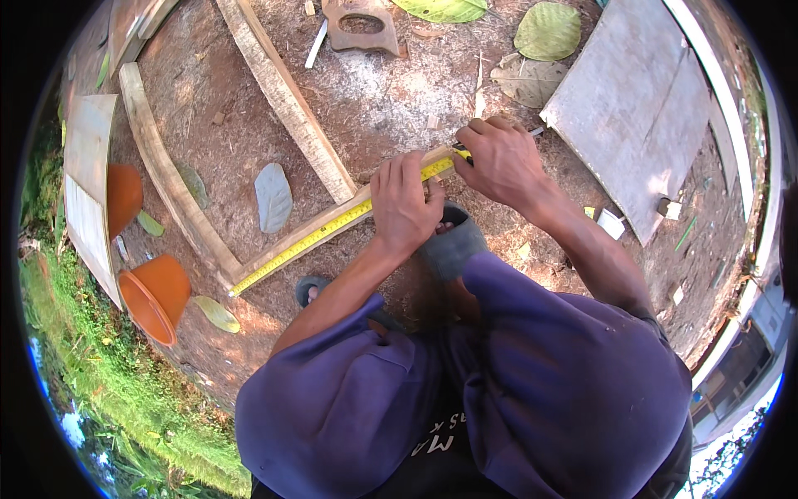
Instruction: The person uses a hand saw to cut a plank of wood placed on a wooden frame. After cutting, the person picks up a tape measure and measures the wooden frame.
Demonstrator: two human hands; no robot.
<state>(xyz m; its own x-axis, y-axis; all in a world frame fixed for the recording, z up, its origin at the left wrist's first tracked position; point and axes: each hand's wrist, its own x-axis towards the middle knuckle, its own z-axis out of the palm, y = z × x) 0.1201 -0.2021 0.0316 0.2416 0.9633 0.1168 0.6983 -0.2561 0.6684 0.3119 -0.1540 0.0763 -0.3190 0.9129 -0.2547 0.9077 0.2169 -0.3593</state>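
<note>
A yellow tape measure point(320, 230) lies stretched along a wooden strip point(293, 235), its far-left end at the strip's corner. My left hand point(406, 204) is closed over the strip and the tape, pressing them near the middle. At the strip's right end my right hand point(503, 166) is closed around the tape; a yellow and black bit shows at its fingertips. A thin light-coloured stick end pokes out beyond that hand, and I cannot tell whether it is held. Two longer wooden pieces, a middle bar point(287, 100) and a left bar point(179, 179), run away from the strip.
A wooden saw handle point(362, 29) lies at the far side amid sawdust. Grey boards point(636, 108) lie at right. Two orange pots point(155, 295) and a pale panel point(90, 191) are at left, beside grass. Leaves point(273, 198) dot the soil. My sandalled feet point(455, 241) are close behind the strip.
</note>
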